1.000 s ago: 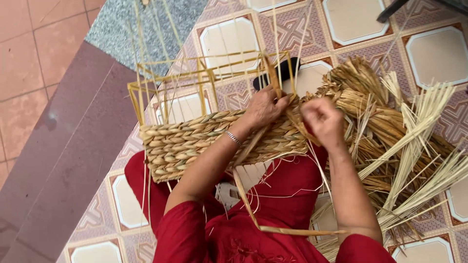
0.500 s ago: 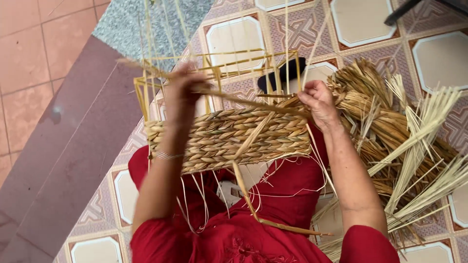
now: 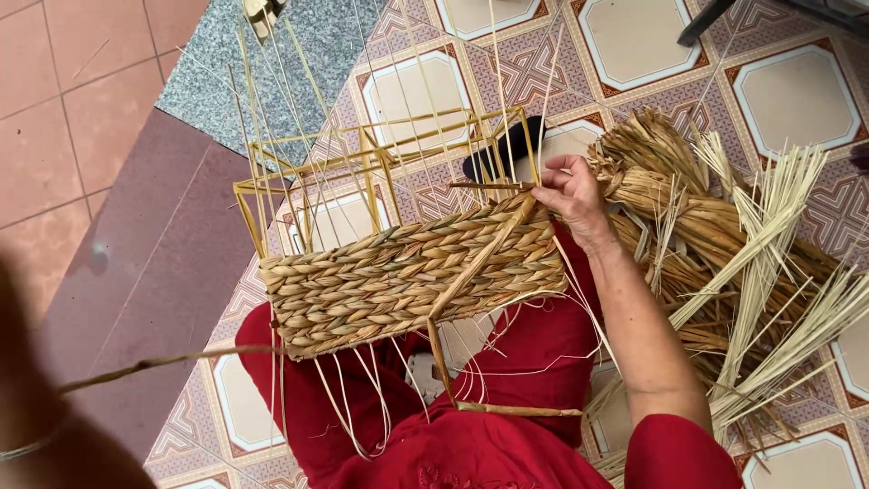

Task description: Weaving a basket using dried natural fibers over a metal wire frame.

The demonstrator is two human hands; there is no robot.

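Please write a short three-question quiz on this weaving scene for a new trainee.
1. True or false: the right hand rests at the top corner of the woven basket.
2. Which lies beside the right forearm? A) dried straw bundles B) a metal bucket C) a folded cloth
3. Fill in: the basket's unwoven upper part is a yellow wire ____.

Key: 1 true; 2 A; 3 frame.

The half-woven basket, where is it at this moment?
In the head view the half-woven basket sits at the centre, on the person's lap over the red clothing. The right hand grips its upper right corner, and the straw pile lies to its right.
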